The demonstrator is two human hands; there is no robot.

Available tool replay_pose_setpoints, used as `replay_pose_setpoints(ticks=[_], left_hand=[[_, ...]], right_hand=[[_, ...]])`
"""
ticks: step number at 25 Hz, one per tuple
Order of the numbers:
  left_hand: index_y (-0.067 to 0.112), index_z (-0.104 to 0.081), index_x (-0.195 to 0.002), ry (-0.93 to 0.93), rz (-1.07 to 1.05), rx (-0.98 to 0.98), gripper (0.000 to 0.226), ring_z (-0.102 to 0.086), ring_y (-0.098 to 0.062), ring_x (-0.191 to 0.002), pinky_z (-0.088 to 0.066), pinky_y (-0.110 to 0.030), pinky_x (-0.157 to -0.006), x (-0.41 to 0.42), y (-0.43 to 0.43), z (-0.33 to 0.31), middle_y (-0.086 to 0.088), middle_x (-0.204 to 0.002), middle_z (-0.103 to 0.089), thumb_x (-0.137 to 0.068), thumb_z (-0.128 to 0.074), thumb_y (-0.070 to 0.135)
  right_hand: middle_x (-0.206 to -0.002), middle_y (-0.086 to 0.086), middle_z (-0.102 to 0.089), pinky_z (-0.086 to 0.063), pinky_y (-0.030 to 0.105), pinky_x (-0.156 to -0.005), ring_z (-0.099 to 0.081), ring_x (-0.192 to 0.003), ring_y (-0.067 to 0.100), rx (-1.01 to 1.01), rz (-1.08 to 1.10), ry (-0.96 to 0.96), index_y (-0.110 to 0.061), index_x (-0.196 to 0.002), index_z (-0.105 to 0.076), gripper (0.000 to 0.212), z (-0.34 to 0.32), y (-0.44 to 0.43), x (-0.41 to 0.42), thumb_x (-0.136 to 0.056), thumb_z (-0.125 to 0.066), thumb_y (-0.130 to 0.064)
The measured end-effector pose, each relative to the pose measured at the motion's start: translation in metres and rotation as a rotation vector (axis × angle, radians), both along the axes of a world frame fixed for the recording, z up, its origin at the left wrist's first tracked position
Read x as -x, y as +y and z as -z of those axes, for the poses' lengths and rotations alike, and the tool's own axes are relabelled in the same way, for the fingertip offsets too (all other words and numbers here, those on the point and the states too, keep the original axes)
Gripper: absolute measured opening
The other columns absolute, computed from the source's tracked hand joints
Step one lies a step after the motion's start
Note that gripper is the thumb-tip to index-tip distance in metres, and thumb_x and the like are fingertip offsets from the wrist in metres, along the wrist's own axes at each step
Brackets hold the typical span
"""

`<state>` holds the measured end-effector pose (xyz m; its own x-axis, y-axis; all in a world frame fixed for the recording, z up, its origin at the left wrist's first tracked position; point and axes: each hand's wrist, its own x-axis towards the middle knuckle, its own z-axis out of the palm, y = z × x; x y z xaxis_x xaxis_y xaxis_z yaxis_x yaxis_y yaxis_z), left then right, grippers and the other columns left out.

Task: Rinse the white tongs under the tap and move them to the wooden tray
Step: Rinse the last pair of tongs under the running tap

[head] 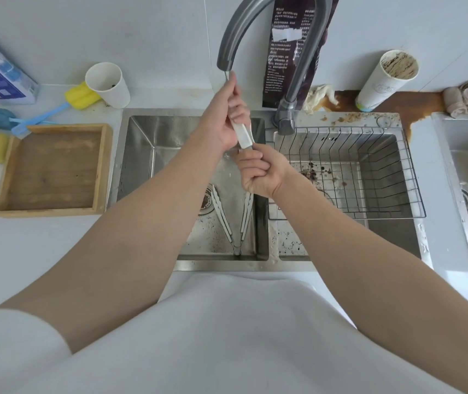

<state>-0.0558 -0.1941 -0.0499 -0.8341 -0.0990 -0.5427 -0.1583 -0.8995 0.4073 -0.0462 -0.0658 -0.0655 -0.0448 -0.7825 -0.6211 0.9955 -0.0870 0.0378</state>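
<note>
In the near end of the left sink basin (142,143) a second pair of tongs (223,217) lies spread in a V. Above it the right hand (258,172) grips the lower end of the white tongs (243,135), and the left hand (221,120) is closed round their upper part just under the tap spout (225,64). They look light, stiff and wet-slick, so a firm hold on both arms mid-length seems wise for the carry left to the wooden tray (102,172) on the surface (56,245).

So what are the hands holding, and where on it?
Both hold the white tongs under the tap: the left hand grips the upper part, the right hand the lower part.
</note>
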Motion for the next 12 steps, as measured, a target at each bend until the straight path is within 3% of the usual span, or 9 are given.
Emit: replay_pose_setpoints(ticks=[3, 8, 10, 12], left_hand=[[0.016, -0.043, -0.061, 0.084, -0.027, -0.189, 0.048, -0.026, -0.004, -0.027, -0.017, -0.015, -0.029, 0.007, -0.005, 0.002, 0.008, -0.037, -0.032, -0.101, -0.044, 0.042], [0.014, -0.031, -0.041, 0.008, -0.192, -0.327, 0.067, -0.020, -0.009, -0.020, -0.014, -0.011, -0.025, 0.020, -0.024, 0.008, 0.004, -0.032, -0.024, -0.102, -0.044, 0.036], [0.013, -0.028, -0.040, -0.097, -0.270, -0.327, 0.067, -0.019, -0.011, -0.018, -0.014, -0.010, -0.025, 0.025, -0.031, 0.011, 0.003, -0.030, -0.022, -0.103, -0.044, 0.032], [0.015, -0.024, -0.048, -0.253, -0.304, -0.224, 0.060, -0.017, -0.013, -0.020, -0.029, -0.006, -0.034, 0.025, -0.036, 0.014, 0.002, -0.030, -0.021, -0.104, -0.043, 0.026]], right_hand=[[-0.039, 0.003, -0.043, -0.012, 0.013, -0.028, -0.020, -0.026, 0.007, 0.055, 0.115, -0.128, -0.009, -0.075, -0.045, 0.043, -0.002, -0.006, 0.002, -0.108, -0.025, -0.029], [-0.044, 0.005, -0.048, -0.034, 0.009, -0.036, -0.046, -0.029, 0.015, 0.005, 0.380, -0.247, -0.004, -0.067, -0.051, 0.036, -0.014, -0.022, 0.012, -0.099, -0.041, -0.018], [-0.049, 0.009, -0.053, -0.045, 0.016, -0.040, -0.052, -0.036, 0.018, -0.008, 0.480, -0.312, -0.002, -0.079, -0.056, 0.027, -0.025, -0.033, 0.015, -0.099, -0.043, -0.015], [-0.060, 0.018, -0.058, -0.053, 0.019, -0.049, -0.056, -0.047, 0.021, -0.063, 0.574, -0.367, 0.000, -0.104, -0.059, 0.024, -0.032, -0.044, 0.020, -0.102, -0.042, -0.017]])
